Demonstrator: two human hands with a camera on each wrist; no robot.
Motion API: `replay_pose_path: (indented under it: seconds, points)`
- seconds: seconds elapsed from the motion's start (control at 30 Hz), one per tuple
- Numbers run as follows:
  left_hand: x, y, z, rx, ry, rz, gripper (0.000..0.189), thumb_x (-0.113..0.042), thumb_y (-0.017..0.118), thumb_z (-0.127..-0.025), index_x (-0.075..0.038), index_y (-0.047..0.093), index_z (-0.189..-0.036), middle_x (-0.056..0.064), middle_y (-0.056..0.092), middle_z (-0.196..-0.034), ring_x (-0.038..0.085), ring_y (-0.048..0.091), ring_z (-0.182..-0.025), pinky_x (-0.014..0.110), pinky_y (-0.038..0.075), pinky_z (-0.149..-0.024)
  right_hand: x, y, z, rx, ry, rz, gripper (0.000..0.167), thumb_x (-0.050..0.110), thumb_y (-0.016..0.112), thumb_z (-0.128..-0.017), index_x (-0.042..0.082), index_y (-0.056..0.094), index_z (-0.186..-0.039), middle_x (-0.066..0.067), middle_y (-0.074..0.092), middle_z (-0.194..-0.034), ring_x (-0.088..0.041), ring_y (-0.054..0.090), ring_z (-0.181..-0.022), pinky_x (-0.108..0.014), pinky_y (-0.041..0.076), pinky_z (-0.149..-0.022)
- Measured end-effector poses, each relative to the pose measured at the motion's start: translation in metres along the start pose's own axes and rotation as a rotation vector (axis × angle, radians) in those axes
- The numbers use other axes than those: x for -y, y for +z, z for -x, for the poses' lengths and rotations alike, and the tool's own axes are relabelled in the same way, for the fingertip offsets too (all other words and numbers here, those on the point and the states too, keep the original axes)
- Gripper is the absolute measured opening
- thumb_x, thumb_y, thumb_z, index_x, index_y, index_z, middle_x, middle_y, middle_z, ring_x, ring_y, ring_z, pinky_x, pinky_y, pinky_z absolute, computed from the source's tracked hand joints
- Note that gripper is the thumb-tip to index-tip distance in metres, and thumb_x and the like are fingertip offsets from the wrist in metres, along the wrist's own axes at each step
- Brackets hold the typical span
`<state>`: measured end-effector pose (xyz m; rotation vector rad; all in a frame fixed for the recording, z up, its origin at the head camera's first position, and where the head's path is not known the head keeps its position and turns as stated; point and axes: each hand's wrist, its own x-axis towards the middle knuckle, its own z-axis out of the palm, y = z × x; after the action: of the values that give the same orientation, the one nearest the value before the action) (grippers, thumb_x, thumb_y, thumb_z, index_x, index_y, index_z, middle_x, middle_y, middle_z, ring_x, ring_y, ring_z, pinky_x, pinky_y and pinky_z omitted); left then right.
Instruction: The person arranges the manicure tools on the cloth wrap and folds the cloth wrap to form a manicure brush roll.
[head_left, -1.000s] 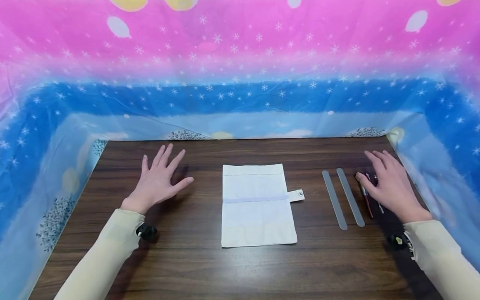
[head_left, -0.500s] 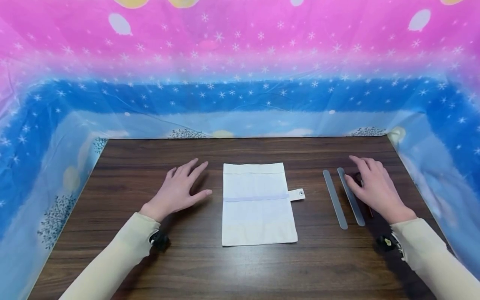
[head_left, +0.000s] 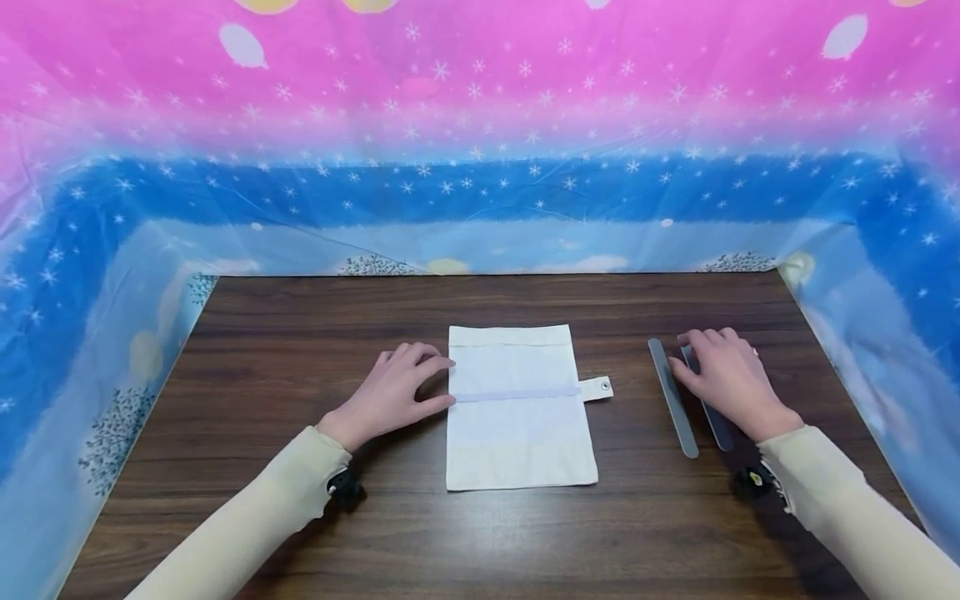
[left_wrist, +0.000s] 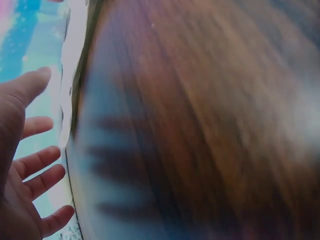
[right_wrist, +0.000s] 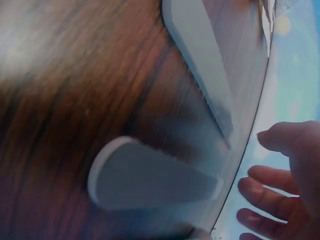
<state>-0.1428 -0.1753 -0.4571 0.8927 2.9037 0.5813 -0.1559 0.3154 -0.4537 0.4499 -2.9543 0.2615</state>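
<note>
A white cloth pouch (head_left: 517,442) lies flat at mid-table, with a pale lilac band across it and a snap tab (head_left: 597,387) on its right side. My left hand (head_left: 396,392) is at its left edge, fingers spread and fingertips right at the cloth. In the left wrist view the pouch (left_wrist: 75,55) shows edge-on beyond the hand. To the right lie two grey nail files, one on the left (head_left: 672,400) and one on the right (right_wrist: 145,180). Over the right one hovers my right hand (head_left: 727,379), fingers loosely bent and holding nothing, covering part of it.
The dark wood-grain table (head_left: 495,550) carries everything. A pink and blue snowflake-printed cloth (head_left: 480,192) walls off its back and sides. Small dark cameras sit at the left wrist (head_left: 345,489) and right wrist (head_left: 753,479).
My left hand has moved right to the pouch's edge. The right hand has shifted left over the right file, its fingers more bent; the slim tools seen near it before are now hidden.
</note>
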Motion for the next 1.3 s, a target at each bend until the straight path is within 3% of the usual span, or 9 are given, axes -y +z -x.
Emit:
replay_pose_path:
  seconds: [0.17,0.4,0.6,0.87,1.1,1.3]
  points:
    - [-0.003,0.007,-0.003,-0.002,0.022,-0.005,0.041,-0.041,0.077,-0.095,-0.017,0.072,-0.128,0.005,0.063,-0.120,0.025,0.057,-0.111,0.048,0.042,-0.091,0.004,0.003,-0.005,0.049,0.007,0.043,0.031,0.026,0.074,-0.096,-0.003,0.067,-0.105,-0.012,0.068,-0.082,-0.037,0.056,-0.081,-0.051,0.045,-0.071]
    - [-0.004,0.012,-0.007,0.015,0.049,-0.012,0.038,-0.039,0.078,-0.094,-0.017,0.072,-0.125,0.004,0.062,-0.119,0.024,0.056,-0.110,0.047,0.042,-0.089,0.009,0.002,-0.012,0.097,0.000,0.087,0.027,0.027,0.076,-0.095,0.002,0.068,-0.089,-0.010,0.066,-0.077,-0.032,0.051,-0.073,-0.047,0.043,-0.065]
    - [-0.005,0.013,-0.007,0.014,0.037,0.001,0.034,-0.036,0.080,-0.094,-0.017,0.075,-0.121,0.003,0.064,-0.117,0.023,0.055,-0.106,0.045,0.042,-0.088,0.016,0.001,-0.017,0.179,0.052,0.072,0.027,0.027,0.076,-0.095,0.005,0.066,-0.084,-0.006,0.064,-0.072,-0.032,0.052,-0.072,-0.047,0.044,-0.064]
    - [-0.005,0.012,-0.004,-0.013,0.049,0.015,0.032,-0.031,0.080,-0.094,-0.015,0.076,-0.121,0.004,0.066,-0.115,0.023,0.055,-0.104,0.046,0.044,-0.087,0.025,-0.002,-0.030,0.317,0.165,-0.012,0.042,0.026,0.067,-0.101,0.012,0.056,-0.063,0.001,0.048,-0.055,-0.022,0.047,-0.056,-0.033,0.036,-0.051]
    - [-0.004,0.013,-0.004,-0.016,0.048,0.018,0.031,-0.030,0.080,-0.095,-0.015,0.075,-0.122,0.005,0.065,-0.116,0.023,0.056,-0.105,0.047,0.046,-0.089,0.025,0.000,-0.039,0.428,0.298,-0.128,0.042,0.029,0.062,-0.103,0.012,0.060,-0.065,0.003,0.046,-0.055,-0.015,0.047,-0.052,-0.029,0.036,-0.050]
    - [-0.005,0.014,-0.004,-0.006,0.030,0.016,0.032,-0.031,0.079,-0.095,-0.015,0.075,-0.123,0.004,0.065,-0.117,0.023,0.055,-0.106,0.047,0.046,-0.090,0.025,0.001,-0.042,0.395,0.340,-0.184,0.038,0.029,0.066,-0.101,0.009,0.063,-0.069,0.004,0.049,-0.059,-0.016,0.048,-0.055,-0.030,0.036,-0.052]
